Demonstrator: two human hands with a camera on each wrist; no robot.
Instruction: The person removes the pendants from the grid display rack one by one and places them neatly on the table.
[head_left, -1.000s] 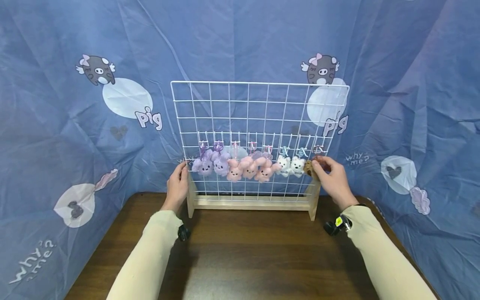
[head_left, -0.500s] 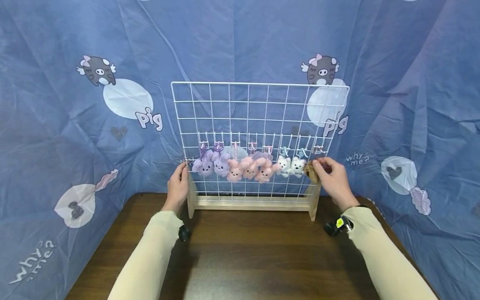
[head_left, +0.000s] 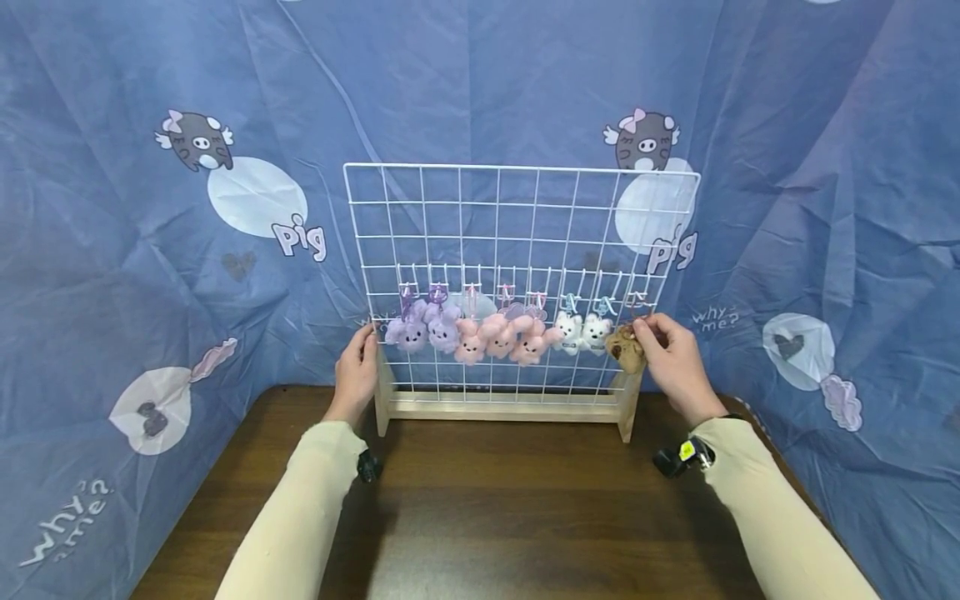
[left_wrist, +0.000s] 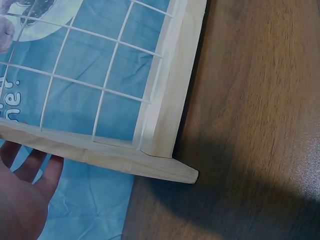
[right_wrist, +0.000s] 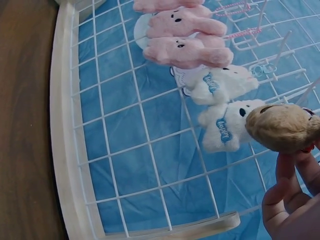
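Observation:
A white wire grid rack [head_left: 498,202] stands upright in a pale wooden stand [head_left: 502,409]. My left hand [head_left: 356,371] grips its left side; in the left wrist view several fingers [left_wrist: 49,177] go behind the wooden upright [left_wrist: 120,162], and the thumb is out of sight. At the right end, my right hand [head_left: 672,362] pinches a brown plush keychain [head_left: 626,350] near its top, where a cord runs up to a hook. The right wrist view has this brown plush [right_wrist: 281,127] overlapping a white bear plush [right_wrist: 227,125].
Purple plush keychains [head_left: 441,327], pink ones [head_left: 501,335] and white bears [head_left: 596,333] hang from hooks in a row along the grid. Beneath the stand is a dark brown wooden table [head_left: 510,500]. A blue printed cloth [head_left: 480,83] encloses the back and sides.
The right hand has shifted slightly right. The brown plush, mostly covered by that hand a second ago, has turned and shows more of itself. The left hand stays put.

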